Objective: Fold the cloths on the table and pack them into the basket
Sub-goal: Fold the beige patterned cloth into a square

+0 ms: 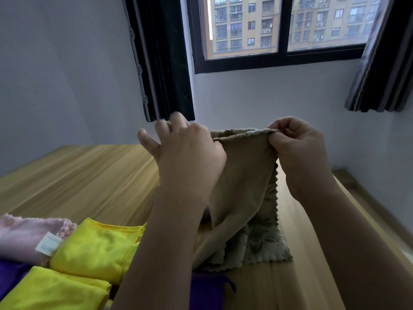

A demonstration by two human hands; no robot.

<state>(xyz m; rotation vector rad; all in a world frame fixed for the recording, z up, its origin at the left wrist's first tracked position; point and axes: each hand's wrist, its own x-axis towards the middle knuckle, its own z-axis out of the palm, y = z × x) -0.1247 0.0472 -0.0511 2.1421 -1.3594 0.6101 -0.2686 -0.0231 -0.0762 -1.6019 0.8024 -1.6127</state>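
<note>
Stretching across most of the lower view, the wooden counter (85, 175) carries everything else; a tan cloth (243, 175) with a scalloped edge hangs above it, its top hem raised between both hands and its lower part bunched on the counter near the right edge; a yellow cloth (96, 247) lies folded at lower left, with a second yellow cloth (51, 289) folded just in front of it, the two touching; a pink cloth (24, 233) with a white label lies to the left of the first yellow one, and purple cloth (207, 285) shows beneath the left forearm; the right hand (299, 148) has its grip clamped on the tan cloth's upper right corner, thumb and fingers curled and pinching the hem; the left hand (187, 146) meets the upper left part of the same hem, its outer fingers spread and raised, and whether its grip is clamped on the fabric cannot be told from behind.
</note>
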